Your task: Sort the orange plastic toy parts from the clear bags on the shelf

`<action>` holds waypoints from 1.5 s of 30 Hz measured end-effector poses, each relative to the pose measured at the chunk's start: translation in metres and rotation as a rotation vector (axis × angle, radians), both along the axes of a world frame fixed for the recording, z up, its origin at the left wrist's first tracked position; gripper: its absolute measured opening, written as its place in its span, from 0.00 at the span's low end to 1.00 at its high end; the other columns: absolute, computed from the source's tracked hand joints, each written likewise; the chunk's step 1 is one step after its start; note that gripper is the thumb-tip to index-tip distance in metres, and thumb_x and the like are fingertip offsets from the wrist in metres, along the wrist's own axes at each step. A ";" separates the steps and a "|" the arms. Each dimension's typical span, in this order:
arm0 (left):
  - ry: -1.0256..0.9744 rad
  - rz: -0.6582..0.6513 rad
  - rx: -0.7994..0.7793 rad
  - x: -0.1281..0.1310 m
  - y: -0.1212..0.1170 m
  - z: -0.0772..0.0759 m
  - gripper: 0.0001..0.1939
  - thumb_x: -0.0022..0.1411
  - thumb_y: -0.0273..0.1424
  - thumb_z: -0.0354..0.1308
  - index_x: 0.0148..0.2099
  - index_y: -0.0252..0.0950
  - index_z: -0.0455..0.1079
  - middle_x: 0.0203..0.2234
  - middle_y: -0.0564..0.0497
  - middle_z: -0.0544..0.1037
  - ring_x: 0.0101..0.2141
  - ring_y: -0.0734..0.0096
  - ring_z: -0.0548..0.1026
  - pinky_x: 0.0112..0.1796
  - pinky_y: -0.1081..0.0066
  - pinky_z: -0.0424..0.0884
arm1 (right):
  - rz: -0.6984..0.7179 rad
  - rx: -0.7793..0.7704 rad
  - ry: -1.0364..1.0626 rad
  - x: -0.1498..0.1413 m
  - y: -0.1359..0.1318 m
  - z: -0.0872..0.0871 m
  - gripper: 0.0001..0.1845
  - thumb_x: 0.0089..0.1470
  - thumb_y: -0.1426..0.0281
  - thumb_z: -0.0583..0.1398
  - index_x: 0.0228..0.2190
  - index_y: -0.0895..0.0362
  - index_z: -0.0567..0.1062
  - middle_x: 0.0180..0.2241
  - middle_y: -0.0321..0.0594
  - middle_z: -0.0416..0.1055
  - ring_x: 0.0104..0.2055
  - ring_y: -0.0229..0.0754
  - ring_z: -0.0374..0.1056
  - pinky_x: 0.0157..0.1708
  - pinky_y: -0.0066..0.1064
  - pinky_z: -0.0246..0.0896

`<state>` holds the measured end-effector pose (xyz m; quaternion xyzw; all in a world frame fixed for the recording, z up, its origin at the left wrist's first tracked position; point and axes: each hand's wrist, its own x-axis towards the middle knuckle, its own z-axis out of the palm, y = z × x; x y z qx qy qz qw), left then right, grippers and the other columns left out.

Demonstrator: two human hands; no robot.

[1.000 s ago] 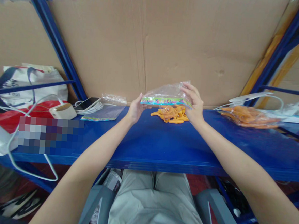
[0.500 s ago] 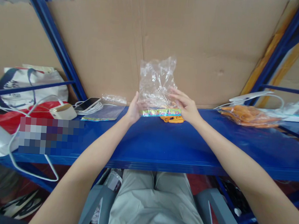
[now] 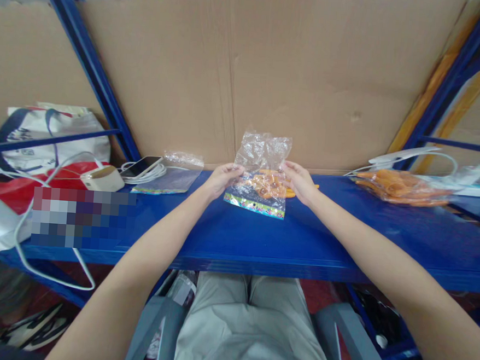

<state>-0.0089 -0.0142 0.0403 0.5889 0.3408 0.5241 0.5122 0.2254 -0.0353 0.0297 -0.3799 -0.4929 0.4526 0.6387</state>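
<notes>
A clear plastic bag [image 3: 262, 151] with a colourful printed strip along its lower edge is stretched between my hands above the blue shelf. My left hand [image 3: 223, 179] pinches its left side, fingers closed. On the opposite side, my right hand [image 3: 300, 183] grips the bag with thumb and fingers together. Orange plastic pieces [image 3: 290, 193] show through the film and stick out a little past its right side; they appear to lie behind the bag, on the shelf. Their exact shape is blurred by the film.
Left of my hands lie a flat clear bag [image 3: 170, 179], a phone [image 3: 142, 167] with a coiled white cable and a white-gold box [image 3: 102, 178]. A bag of orange pieces [image 3: 399, 185] rests at the right beside a white power strip [image 3: 462, 182]. Cardboard [image 3: 333, 82] stands behind the blue shelf [image 3: 236, 240].
The clear bag has come down and tilted, its printed strip now lower and nearer me. My left hand has moved right and both hands have closed on the bag's sides.
</notes>
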 end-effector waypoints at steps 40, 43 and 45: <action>0.027 0.137 0.031 0.016 -0.009 0.000 0.18 0.64 0.37 0.55 0.22 0.37 0.66 0.05 0.59 0.60 0.08 0.77 0.58 0.15 0.76 0.60 | -0.187 -0.039 0.047 -0.004 -0.001 0.001 0.14 0.54 0.66 0.64 0.21 0.55 0.68 0.20 0.30 0.66 0.20 0.32 0.56 0.23 0.27 0.54; 0.008 0.147 0.003 0.015 -0.007 0.001 0.18 0.61 0.36 0.55 0.20 0.36 0.66 0.07 0.55 0.64 0.09 0.77 0.62 0.15 0.76 0.57 | -0.210 -0.044 0.070 -0.006 -0.001 0.002 0.14 0.54 0.68 0.63 0.20 0.55 0.66 0.20 0.30 0.66 0.21 0.32 0.56 0.23 0.26 0.54; -0.019 0.165 -0.007 0.014 -0.005 0.002 0.19 0.61 0.37 0.55 0.19 0.36 0.65 0.08 0.55 0.65 0.10 0.77 0.63 0.15 0.76 0.58 | -0.217 -0.052 0.109 -0.008 0.000 0.003 0.14 0.55 0.72 0.61 0.20 0.55 0.67 0.21 0.30 0.66 0.21 0.33 0.57 0.24 0.27 0.55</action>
